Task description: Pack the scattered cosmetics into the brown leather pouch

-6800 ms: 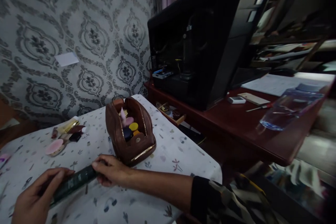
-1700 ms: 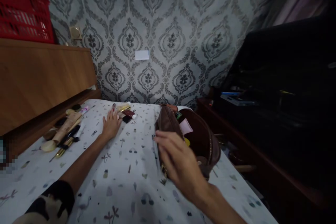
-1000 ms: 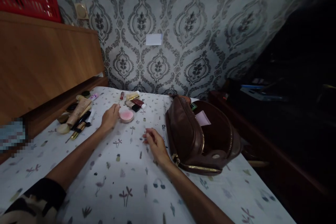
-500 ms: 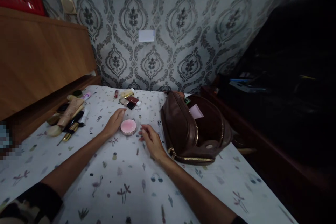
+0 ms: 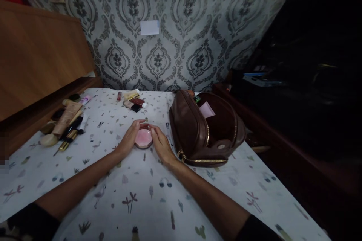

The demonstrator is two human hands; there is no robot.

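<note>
A round compact with a glossy pink lid lies flat on the cloth between my two hands. My left hand cups its left side, fingers bent around the back edge. From the right, my right hand rests against the opposite side, and the fingertips of both hands nearly meet behind the compact. Just right of my right hand stands a brown makeup bag, unzipped, with its flap folded open. A pale pink packet sticks up inside it.
White patterned cloth covers the table. Makeup tubes and brushes lie in a pile at the left. Several small cosmetics are grouped at the back. A wooden cabinet borders the left, a patterned wall the back.
My hands have closed in on the compact from both sides, after standing apart beside it. The view has shifted slightly.
</note>
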